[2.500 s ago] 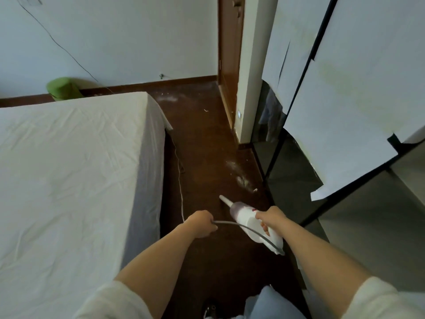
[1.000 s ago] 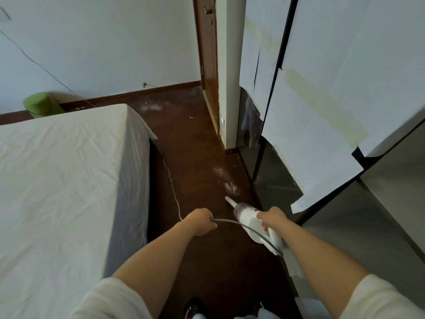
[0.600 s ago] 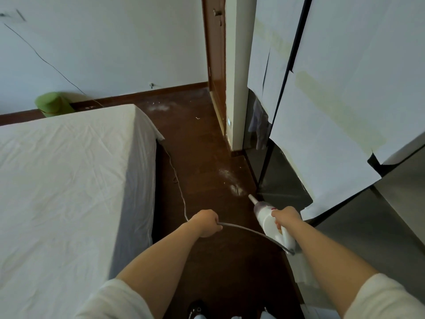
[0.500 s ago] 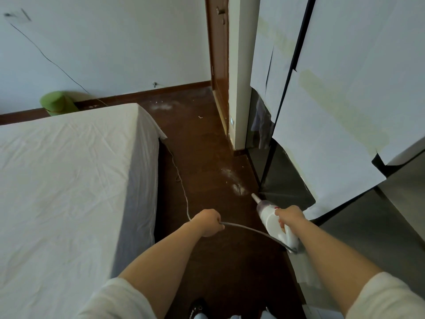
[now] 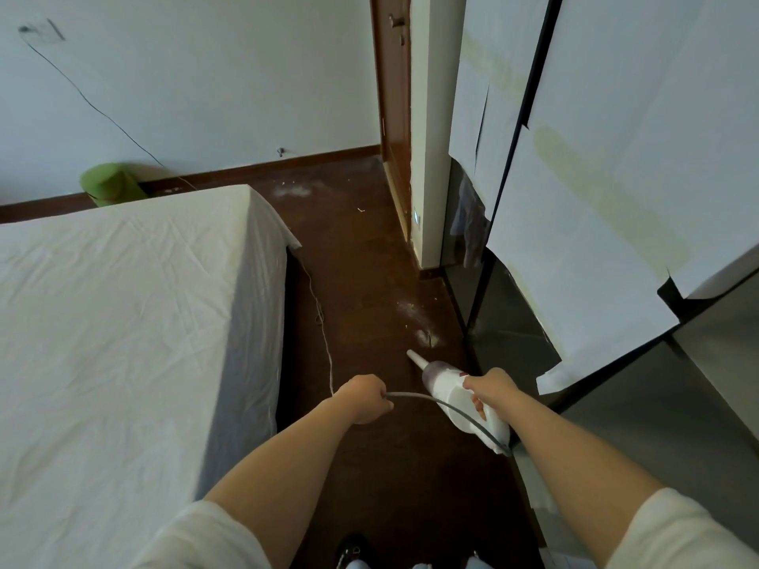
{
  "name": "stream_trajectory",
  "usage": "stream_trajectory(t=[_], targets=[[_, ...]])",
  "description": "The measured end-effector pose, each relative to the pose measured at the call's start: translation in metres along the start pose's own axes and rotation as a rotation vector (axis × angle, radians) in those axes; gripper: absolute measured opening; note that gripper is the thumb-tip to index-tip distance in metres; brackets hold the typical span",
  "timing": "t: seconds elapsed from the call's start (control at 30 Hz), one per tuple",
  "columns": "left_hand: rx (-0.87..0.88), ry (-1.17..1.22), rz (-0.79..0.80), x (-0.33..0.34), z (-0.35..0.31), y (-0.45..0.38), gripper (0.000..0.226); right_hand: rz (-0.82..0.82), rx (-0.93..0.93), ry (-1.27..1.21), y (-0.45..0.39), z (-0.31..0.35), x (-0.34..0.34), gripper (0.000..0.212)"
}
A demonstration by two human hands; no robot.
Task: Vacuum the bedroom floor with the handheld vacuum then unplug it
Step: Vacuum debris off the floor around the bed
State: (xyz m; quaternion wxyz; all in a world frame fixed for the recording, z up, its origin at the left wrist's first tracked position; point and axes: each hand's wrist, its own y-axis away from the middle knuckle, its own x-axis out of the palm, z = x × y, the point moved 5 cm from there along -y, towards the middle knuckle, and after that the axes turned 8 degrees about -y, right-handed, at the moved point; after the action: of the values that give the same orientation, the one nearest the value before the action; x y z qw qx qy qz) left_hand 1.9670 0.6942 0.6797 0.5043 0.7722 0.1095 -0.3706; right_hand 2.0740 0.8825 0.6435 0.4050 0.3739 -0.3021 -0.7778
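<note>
My right hand (image 5: 491, 390) grips the handle of the white handheld vacuum (image 5: 456, 398). Its narrow nozzle (image 5: 415, 359) points forward and down over the dark wooden floor (image 5: 361, 281). Just ahead of the nozzle lies a patch of white dust (image 5: 427, 336). My left hand (image 5: 365, 398) holds the grey power cord (image 5: 435, 402), which arcs from my fist to the vacuum's rear. A thinner white run of cord (image 5: 324, 342) trails along the floor beside the bed.
A bed with a white sheet (image 5: 123, 342) fills the left. Paper-covered wardrobe doors (image 5: 595, 219) line the right, leaving a narrow strip of floor. More dust (image 5: 293, 191) lies by the far skirting. A green bin (image 5: 111, 190) stands behind the bed; a wooden door (image 5: 394, 117) ahead.
The vacuum and my right hand swung right toward the wardrobe, then back left, with the nozzle now nearer the dust patch. Both hands kept their holds.
</note>
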Motion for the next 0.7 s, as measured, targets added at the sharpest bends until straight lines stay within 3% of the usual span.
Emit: stream_trajectory(t=[0.3,0.5,0.6,0.7], targets=[[-0.043,0.035,-0.024,0.0,-0.006,0.001,0.031,-0.063,-0.005,0.016,-0.01,0.001,-0.012,0.026],[-0.044,0.062,-0.026,0.009,-0.023,0.003,0.027,-0.124,0.053,0.077,-0.013,-0.002,-0.038,0.051],[-0.037,0.058,-0.022,0.013,-0.032,0.002,0.027,-0.151,0.052,0.092,-0.017,-0.006,-0.053,0.046],[-0.03,0.063,-0.007,0.015,-0.037,0.001,0.027,-0.104,0.012,0.037,-0.022,-0.009,-0.054,0.024]])
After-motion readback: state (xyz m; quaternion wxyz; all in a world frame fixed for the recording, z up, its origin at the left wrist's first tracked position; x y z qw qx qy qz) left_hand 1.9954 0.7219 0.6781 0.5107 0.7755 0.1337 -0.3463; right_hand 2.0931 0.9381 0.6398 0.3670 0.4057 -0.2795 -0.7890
